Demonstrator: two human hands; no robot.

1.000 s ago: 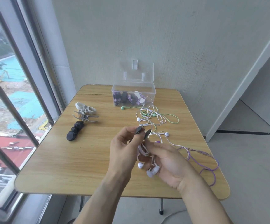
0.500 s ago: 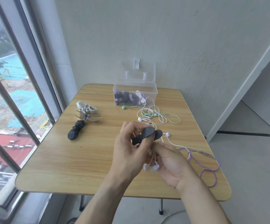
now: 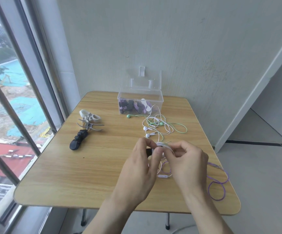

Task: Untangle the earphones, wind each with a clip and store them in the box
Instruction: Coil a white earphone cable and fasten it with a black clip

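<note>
Above the table's front half, my left hand (image 3: 142,164) pinches a black clip (image 3: 149,152) with a bundle of white earphone cable (image 3: 162,144) wound at it. My right hand (image 3: 185,161) pinches that white cable just right of the clip. A white inline remote (image 3: 162,176) hangs below between my hands. Further back lie tangled white earphones (image 3: 153,127) and green earphones (image 3: 174,125). A purple cable (image 3: 218,184) loops at the right edge. The clear box (image 3: 160,97) stands open at the back with wound earphones inside.
Spare clips lie at the left: white ones (image 3: 89,115), grey ones (image 3: 90,126) and black ones (image 3: 78,140). The wooden table (image 3: 79,174) ends near a window on the left and a wall behind. The box lid leans against the wall.
The clip, spread wide before, is now mostly hidden between my fingers. My right hand rose from cupping the earbuds below to pinching the cable beside the clip. The earbuds are out of sight.
</note>
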